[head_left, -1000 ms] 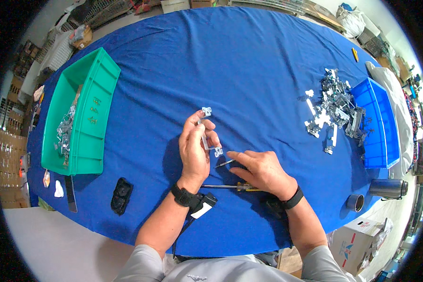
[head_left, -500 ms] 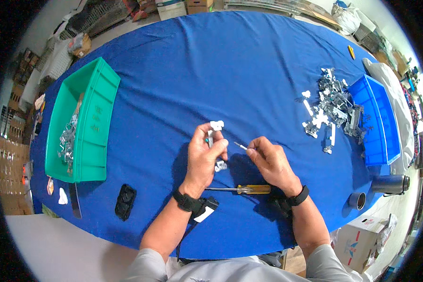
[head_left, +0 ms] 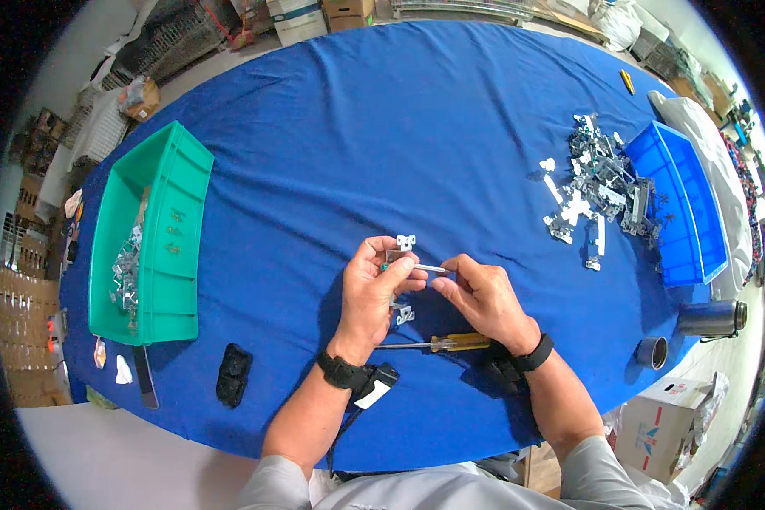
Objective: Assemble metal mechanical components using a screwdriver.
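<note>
Near the middle of the table, my left hand (head_left: 365, 293) is closed around a silvery metal bracket (head_left: 406, 242), whose ends show above and below the fingers. A small green spot on the bracket is visible beside the thumb. Between the fingertips of my right hand (head_left: 491, 299) is a thin metal rod (head_left: 430, 269), pointing left. The rod's left end reaches the bracket at my left thumb; whether it goes into it, I cannot tell. Just below both hands a screwdriver (head_left: 461, 342) with a yellow handle lies on the blue cloth (head_left: 382, 153).
A green bin (head_left: 166, 289) with metal parts stands at the left. On the right, a pile of metal brackets (head_left: 603, 183) lies beside a blue bin (head_left: 680, 212). A black tray-like piece (head_left: 233, 376), a metal flask (head_left: 710, 318) and a round cup-like lid (head_left: 652, 353) are nearer the front.
My right hand has brought the rod leftward to the bracket; before, they were apart. The bracket has turned a little and sits slightly lower and to the right in my left hand.
</note>
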### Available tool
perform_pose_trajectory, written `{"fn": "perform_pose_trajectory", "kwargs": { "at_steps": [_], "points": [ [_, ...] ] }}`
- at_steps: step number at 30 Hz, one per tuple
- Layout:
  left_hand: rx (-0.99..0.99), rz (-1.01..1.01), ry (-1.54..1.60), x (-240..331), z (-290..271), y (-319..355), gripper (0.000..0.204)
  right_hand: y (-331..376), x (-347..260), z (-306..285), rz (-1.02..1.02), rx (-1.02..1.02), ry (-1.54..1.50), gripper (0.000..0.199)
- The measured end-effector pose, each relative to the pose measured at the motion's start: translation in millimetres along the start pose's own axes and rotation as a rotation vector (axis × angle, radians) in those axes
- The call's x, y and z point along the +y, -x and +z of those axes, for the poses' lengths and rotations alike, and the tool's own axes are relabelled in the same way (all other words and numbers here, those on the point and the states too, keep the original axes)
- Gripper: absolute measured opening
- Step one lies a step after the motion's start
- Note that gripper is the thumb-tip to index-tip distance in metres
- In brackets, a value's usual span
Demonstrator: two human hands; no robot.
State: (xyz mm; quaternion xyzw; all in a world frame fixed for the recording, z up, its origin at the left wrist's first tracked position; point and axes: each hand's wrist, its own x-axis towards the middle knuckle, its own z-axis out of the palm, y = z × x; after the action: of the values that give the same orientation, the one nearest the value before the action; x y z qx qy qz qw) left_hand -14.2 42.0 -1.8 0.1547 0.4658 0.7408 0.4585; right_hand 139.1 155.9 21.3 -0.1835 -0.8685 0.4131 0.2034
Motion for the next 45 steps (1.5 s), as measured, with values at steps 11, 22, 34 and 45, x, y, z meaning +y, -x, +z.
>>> {"fn": "perform_pose_trajectory", "kwargs": {
  "at_steps": [11,22,34,45],
  "points": [
    [-0.026,-0.025,-0.006,-4.7,0.1,0.4,0.021,1.6,5.1,11.9,-0.089,0.211,-0.074,0.01],
    [0.022,-0.021,-0.305,0.4,5.9,4.6,0.016,5.0,7.7,-2.9,0.039,0.327,-0.112,0.008],
    [0.088,-0.011,-0.375,-5.3,11.3,7.6,0.015,7.1,15.5,-2.1,-0.005,0.316,-0.125,0.009],
    [0.069,0.015,-0.381,-6.8,10.0,7.8,0.019,5.5,12.5,-3.4,0.019,0.296,-0.134,0.01]
  ]
}}
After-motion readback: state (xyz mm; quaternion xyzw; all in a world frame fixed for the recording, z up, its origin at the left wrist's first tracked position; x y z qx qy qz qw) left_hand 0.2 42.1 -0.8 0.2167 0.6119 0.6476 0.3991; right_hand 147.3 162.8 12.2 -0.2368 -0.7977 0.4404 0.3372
